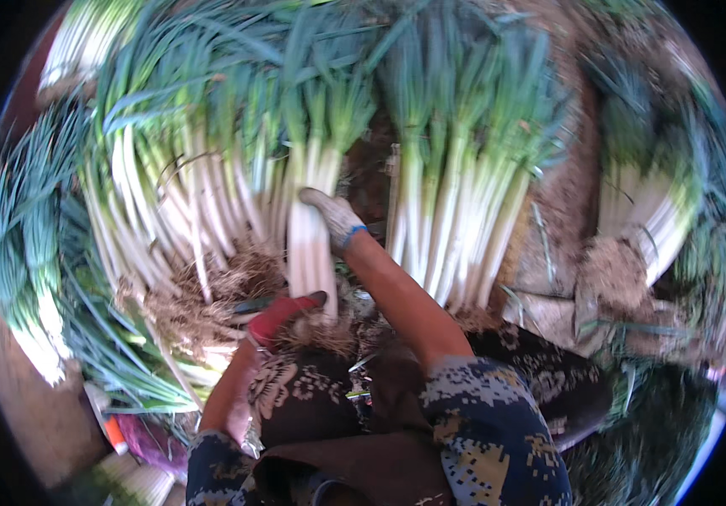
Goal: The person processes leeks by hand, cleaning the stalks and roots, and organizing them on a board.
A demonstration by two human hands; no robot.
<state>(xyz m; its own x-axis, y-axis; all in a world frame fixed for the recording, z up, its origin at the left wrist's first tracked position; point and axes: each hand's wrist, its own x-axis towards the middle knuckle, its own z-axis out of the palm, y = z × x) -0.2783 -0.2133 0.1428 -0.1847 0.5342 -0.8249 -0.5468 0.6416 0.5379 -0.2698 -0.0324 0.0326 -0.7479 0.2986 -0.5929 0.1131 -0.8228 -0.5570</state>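
A small bunch of long Welsh onions (312,253) stands before me, white stalks toward me and green leaves pointing away. My right hand (334,215), in a pale knitted glove with a blue cuff, grips it partway up the white stalks. Low on the same bunch, just above the roots, my left hand (280,318) in a red glove has its dark-tipped thumb across the stalks; its other fingers are hidden. To the left leans a large heap of onions (192,202) with matted brown roots (211,310). More onions (464,215) stand in a row on the right.
A bundle of onions (666,209) with a soil-covered root end lies at far right. Other bundles (34,253) lie at far left. Near my lower left are a purple bag (147,441) and an orange-and-white object (115,433). Dark patterned cloth (540,373) covers my legs.
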